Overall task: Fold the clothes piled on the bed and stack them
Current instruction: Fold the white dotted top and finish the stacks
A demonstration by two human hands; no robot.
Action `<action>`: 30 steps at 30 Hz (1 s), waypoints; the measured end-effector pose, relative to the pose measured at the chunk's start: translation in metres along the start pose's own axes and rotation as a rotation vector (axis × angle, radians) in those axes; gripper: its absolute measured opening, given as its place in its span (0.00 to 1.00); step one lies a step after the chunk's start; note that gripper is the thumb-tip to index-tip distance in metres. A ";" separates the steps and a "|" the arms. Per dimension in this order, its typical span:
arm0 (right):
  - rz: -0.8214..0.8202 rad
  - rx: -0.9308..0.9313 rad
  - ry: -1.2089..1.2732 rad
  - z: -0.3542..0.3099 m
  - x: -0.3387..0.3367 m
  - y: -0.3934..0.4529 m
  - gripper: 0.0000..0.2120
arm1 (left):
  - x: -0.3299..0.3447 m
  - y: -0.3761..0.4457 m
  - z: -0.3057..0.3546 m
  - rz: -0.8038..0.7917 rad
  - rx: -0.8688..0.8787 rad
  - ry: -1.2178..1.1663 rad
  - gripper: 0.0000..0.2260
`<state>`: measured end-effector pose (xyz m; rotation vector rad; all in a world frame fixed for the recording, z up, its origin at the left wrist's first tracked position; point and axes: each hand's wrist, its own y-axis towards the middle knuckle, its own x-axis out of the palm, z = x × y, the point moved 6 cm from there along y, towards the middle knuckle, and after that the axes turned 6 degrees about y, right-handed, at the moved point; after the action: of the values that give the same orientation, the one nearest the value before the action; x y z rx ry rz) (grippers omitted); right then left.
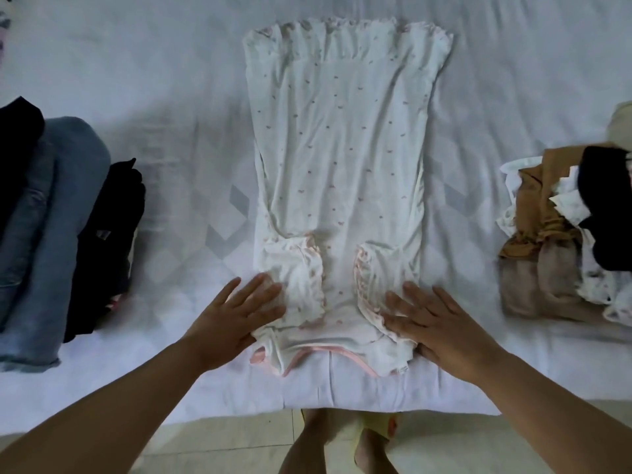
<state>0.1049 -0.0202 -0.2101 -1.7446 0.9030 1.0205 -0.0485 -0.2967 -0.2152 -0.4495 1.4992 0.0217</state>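
Pressing flat, fingers spread: left hand [239,314] and right hand [439,323] are smoothing the nightdress [337,159] mid-bed [154,80]. Thin, limp fabric, probably light; likely best pinched at the near corners.

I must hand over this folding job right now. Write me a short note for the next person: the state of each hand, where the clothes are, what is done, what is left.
Left hand: open, flat on the near left corner of the white dress.
Right hand: open, flat on its near right corner.
The dress lies lengthwise mid-bed, sleeves and sides already folded in.
Folded jeans and dark clothes are on the left; the mixed pile on the right looks unfolded.
Left: fold the dress along its length, stack it, then do the right pile.
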 end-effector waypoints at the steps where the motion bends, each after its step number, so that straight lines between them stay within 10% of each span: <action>1: 0.004 -0.034 -0.004 0.000 -0.003 0.000 0.40 | -0.001 0.002 0.002 0.001 0.048 0.020 0.24; 6: 0.053 -0.115 0.082 -0.007 -0.011 -0.007 0.14 | -0.010 -0.015 0.009 0.010 0.058 -0.116 0.26; 13: -0.108 0.081 0.297 -0.024 -0.018 -0.042 0.27 | -0.016 -0.049 0.034 0.016 -0.051 -0.355 0.24; 19: -0.385 0.271 0.510 -0.035 -0.005 -0.065 0.36 | -0.014 -0.057 0.052 -0.306 -0.181 -0.551 0.30; 23: -0.256 0.561 0.995 -0.004 -0.021 -0.054 0.11 | -0.035 -0.039 0.031 -0.326 -0.385 -0.858 0.10; 30: 0.163 0.670 1.368 0.059 -0.082 -0.002 0.08 | -0.068 0.018 -0.046 0.010 -0.735 -1.217 0.11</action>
<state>0.0589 0.0475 -0.1504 -1.6104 1.9219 -0.5817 -0.1032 -0.2764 -0.1546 -0.8103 0.2394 0.7417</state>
